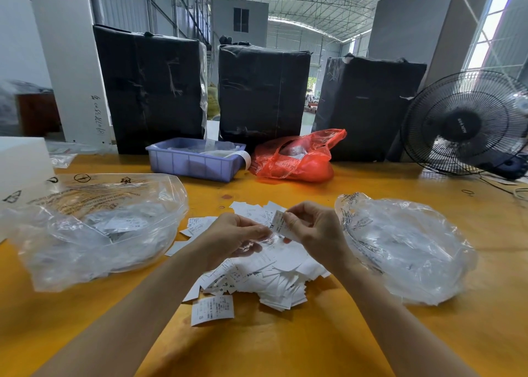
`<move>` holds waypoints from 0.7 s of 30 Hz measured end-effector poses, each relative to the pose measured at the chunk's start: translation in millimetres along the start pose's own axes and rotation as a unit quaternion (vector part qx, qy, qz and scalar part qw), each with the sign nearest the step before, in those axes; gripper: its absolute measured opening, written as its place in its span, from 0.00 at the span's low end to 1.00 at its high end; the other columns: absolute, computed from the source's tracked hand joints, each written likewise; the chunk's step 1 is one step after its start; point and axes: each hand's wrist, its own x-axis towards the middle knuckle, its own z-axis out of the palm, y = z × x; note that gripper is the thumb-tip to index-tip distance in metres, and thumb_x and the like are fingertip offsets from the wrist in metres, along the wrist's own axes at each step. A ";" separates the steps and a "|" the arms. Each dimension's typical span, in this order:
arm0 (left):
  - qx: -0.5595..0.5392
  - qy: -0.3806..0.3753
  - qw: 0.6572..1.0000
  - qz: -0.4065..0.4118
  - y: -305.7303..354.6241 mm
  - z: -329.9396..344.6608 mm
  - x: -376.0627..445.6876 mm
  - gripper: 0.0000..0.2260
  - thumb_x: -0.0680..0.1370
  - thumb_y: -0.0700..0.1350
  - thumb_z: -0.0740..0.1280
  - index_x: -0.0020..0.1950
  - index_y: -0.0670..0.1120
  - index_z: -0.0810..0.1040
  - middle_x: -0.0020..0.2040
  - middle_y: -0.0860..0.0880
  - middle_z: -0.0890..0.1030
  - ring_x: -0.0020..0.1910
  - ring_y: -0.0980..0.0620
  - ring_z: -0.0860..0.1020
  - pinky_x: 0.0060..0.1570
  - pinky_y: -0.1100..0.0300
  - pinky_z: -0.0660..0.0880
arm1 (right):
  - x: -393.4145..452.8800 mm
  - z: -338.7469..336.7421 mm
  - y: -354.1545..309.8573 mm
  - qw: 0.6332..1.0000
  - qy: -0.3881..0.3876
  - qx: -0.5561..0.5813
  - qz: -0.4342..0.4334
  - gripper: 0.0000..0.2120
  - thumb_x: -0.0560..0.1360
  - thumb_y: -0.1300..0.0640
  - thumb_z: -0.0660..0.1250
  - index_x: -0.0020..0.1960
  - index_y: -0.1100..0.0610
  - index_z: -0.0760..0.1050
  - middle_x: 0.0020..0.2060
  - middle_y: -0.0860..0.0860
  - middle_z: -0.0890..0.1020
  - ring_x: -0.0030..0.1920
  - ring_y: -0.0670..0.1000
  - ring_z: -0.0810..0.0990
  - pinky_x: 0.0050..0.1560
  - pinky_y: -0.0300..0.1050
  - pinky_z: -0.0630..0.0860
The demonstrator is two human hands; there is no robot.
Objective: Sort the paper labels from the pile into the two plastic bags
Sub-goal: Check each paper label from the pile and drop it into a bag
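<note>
the paper labels (265, 276) lie heaped at lower centre between two clear bags, one at left (94, 225), one at right (405, 248). the right hand (311, 228) pinches one label (278, 223); the left hand (237, 236) pinches thin clear film beside it. best to read the size mark first, then drop it in the matching bag. the yellow worktop (285, 345) also carries a blue tray (197, 159), a red bag (297, 156) and a fan (468, 125) along the top, in a warehouse hall.

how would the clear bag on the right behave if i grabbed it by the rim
Likely floppy: the right clear bag lies crumpled and slumped on the table. Probably light, as little shows through it. Its glossy film may slip.
</note>
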 end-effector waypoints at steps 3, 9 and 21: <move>-0.001 -0.001 1.000 0.005 -0.9 -0.3 0.0 0.06 0.75 0.41 0.69 0.45 0.39 0.83 0.39 0.45 0.83 0.31 0.55 0.78 0.32 0.67 0.76 | -0.6 2.1 0.5 1.000 -0.015 -0.024 -0.004 0.02 0.74 0.65 0.69 0.43 0.61 0.78 0.40 0.58 0.83 0.36 0.53 0.84 0.38 0.51 0.82; 0.000 0.005 1.000 0.010 -1.9 -2.5 1.0 0.07 0.74 0.44 0.70 0.44 0.40 0.84 0.41 0.46 0.85 0.32 0.56 0.80 0.35 0.66 0.77 | -0.7 0.8 -1.7 1.000 -0.019 -0.020 0.002 0.03 0.74 0.65 0.69 0.43 0.60 0.78 0.36 0.55 0.83 0.34 0.51 0.83 0.37 0.47 0.82; 0.013 0.017 1.000 0.018 -0.3 0.4 -0.7 0.08 0.77 0.44 0.67 0.43 0.42 0.84 0.39 0.47 0.85 0.31 0.56 0.79 0.34 0.66 0.76 | -2.3 0.5 -3.7 0.993 -0.102 -0.003 0.054 0.08 0.68 0.65 0.75 0.44 0.57 0.79 0.39 0.55 0.83 0.38 0.51 0.81 0.42 0.45 0.79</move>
